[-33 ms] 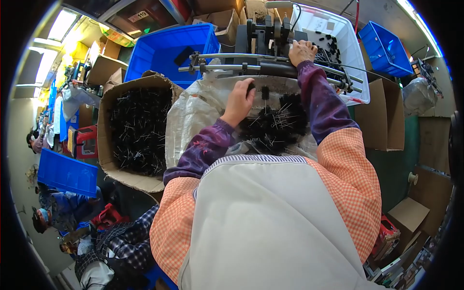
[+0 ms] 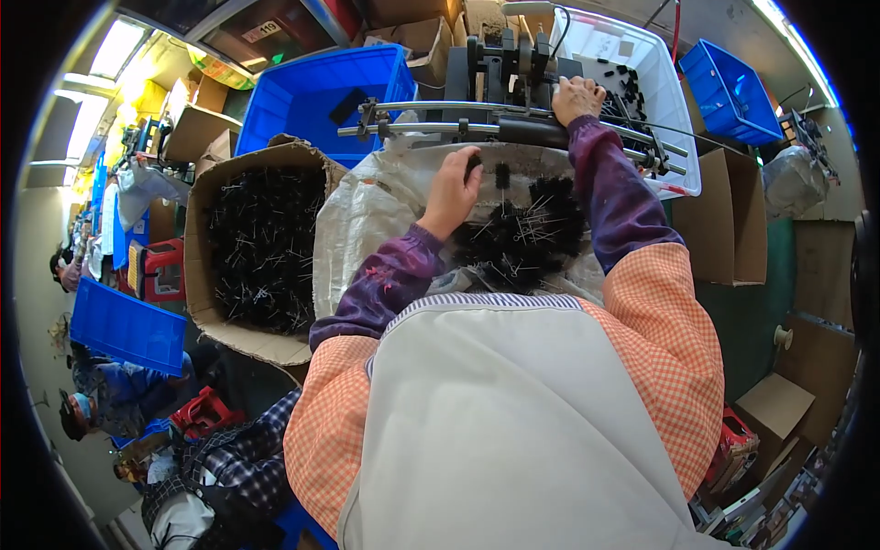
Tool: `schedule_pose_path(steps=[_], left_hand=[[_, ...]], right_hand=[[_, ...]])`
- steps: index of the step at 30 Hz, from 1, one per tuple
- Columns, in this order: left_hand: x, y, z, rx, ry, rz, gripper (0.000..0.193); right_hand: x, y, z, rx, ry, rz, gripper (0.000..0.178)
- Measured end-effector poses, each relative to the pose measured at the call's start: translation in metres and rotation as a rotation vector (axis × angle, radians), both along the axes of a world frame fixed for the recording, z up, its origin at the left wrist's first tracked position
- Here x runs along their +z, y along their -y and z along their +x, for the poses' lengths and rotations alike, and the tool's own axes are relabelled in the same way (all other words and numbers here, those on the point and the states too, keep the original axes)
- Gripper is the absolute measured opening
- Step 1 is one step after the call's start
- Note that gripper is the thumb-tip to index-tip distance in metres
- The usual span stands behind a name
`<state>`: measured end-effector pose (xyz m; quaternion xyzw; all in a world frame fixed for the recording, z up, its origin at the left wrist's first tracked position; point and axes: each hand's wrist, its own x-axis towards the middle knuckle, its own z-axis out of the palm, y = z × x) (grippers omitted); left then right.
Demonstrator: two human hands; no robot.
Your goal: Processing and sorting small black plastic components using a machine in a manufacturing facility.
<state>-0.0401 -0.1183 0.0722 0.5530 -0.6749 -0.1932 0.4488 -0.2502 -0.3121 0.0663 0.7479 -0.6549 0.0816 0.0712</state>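
My left hand [image 2: 451, 194] is closed, with a small black-bristled brush [image 2: 473, 167] between thumb and fingers. Another brush [image 2: 502, 174] stands just right of it, near the machine's rails. Below them lies a heap of black brushes with thin wire stems [image 2: 527, 229] on a whitish woven sack [image 2: 353, 215]. My right hand [image 2: 577, 99] reaches forward to the right side of a dark bench machine [image 2: 500, 78]. Its fingers are bent at the machine, and their tips are partly hidden; I cannot make out what they hold.
Metal rails [image 2: 440, 129] cross in front of the machine. To the left are a cardboard box full of wire-stemmed brushes [image 2: 266, 247] and a blue bin [image 2: 321, 92]. A white bin with small black pieces [image 2: 674, 101] stands at right. Other people [image 2: 82, 412] sit at far left.
My right hand has shifted very slightly to the right at the machine. My left hand has barely moved and still has the brush.
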Motion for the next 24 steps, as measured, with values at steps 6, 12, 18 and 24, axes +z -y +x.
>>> schedule_pose_path(steps=[6, 12, 18, 24], left_hand=[[0.014, 0.005, -0.007, 0.052, -0.174, 0.121, 0.023], [0.017, 0.01, -0.021, -0.068, -0.408, 0.246, 0.023], [0.011, 0.026, -0.037, -0.144, -0.691, 0.377, 0.026], [0.014, 0.034, -0.041, -0.205, -0.414, 0.417, 0.029]], right_hand=[[-0.007, 0.024, -0.047, -0.024, -0.015, 0.064, 0.027], [0.012, 0.049, -0.083, -0.185, -0.086, 0.018, 0.027], [0.063, -0.047, -0.054, 0.403, 0.483, 0.161, 0.027], [0.035, -0.063, -0.029, 0.748, 0.794, 0.58, 0.026]])
